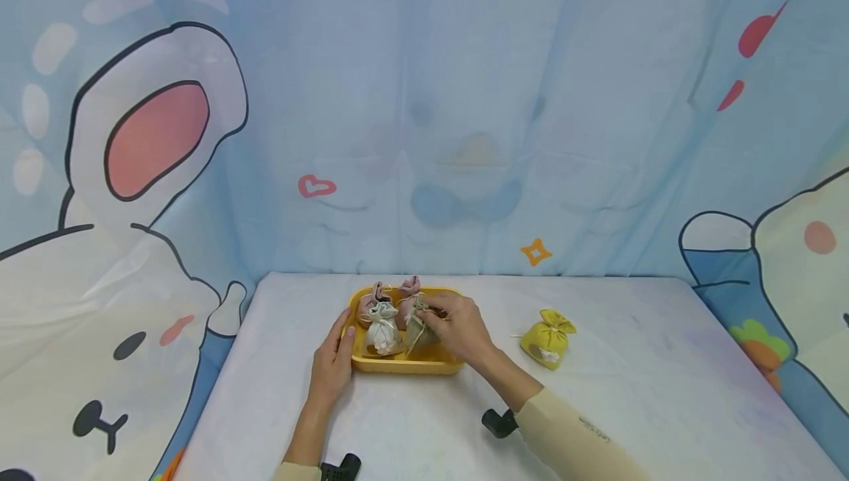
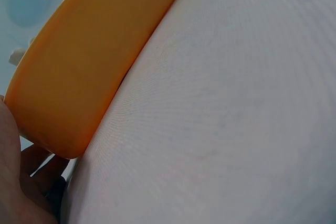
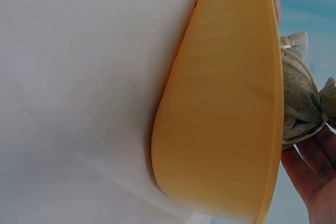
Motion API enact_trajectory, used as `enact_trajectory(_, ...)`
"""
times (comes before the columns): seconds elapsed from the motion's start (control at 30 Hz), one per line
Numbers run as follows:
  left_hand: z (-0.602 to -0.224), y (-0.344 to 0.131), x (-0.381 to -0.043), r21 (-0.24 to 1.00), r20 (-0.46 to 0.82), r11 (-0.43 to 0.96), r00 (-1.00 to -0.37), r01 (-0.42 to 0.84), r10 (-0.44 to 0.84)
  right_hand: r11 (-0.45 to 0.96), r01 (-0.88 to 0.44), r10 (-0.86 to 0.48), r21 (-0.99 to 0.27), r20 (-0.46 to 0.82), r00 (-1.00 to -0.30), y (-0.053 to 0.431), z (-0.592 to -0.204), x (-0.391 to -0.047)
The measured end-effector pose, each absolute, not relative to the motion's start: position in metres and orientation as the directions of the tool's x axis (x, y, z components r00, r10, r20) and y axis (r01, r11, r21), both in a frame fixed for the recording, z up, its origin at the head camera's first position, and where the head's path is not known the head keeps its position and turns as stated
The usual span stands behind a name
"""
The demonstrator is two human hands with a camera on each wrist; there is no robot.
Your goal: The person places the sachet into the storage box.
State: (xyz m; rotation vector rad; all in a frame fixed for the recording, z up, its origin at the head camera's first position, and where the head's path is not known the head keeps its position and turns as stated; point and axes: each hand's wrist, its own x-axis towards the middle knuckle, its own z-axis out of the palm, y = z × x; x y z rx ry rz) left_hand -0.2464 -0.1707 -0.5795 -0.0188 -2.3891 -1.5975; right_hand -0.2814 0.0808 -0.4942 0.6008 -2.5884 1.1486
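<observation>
A yellow tray [image 1: 407,367] stands on the table with several small drawstring pouches in it. My left hand [image 1: 332,363] holds the tray at its left side, with the thumb near the front left corner. My right hand [image 1: 462,328] pinches the gathered neck of a grey-green pouch [image 1: 416,335] at the tray's right part. The right wrist view shows this burlap-like pouch [image 3: 300,100] just beyond the tray's rim, fingers against its tied top. Beside it in the tray sits a whitish pouch [image 1: 382,334]. Two pink pouches lie behind, partly hidden.
A bright yellow pouch [image 1: 547,341] lies on the white-covered table [image 1: 637,392], right of the tray. Behind the table hangs a blue printed curtain [image 1: 464,98]. Black wrist devices are on both forearms.
</observation>
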Motion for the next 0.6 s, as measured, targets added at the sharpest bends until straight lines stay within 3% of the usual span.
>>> enact_trajectory(0.6,-0.58,-0.17,-0.246,0.907,0.226,0.392,-0.965,0.157,-0.136,0.636,-0.471,-0.366,-0.612,0.298,-0.882,0.07,-0.506,-0.283)
